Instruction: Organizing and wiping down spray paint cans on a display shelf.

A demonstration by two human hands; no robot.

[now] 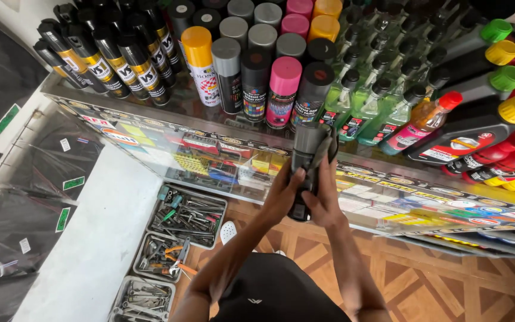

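Both of my hands hold one dark grey cylindrical part (308, 156) upright in front of a glass shelf. My left hand (282, 194) grips its lower left side. My right hand (323, 200) wraps its lower right side, with fingers reaching up along a dark strap or lever on the part. The bottom end of the part is hidden between my palms.
The glass shelf (168, 116) carries rows of spray cans (283, 92), green spray bottles (365, 107) and dark oil bottles (472, 134) with coloured caps. Metal trays of hand tools (189, 214) lie on the patterned tile floor (448, 280). Black plastic-wrapped goods (25, 197) hang at left.
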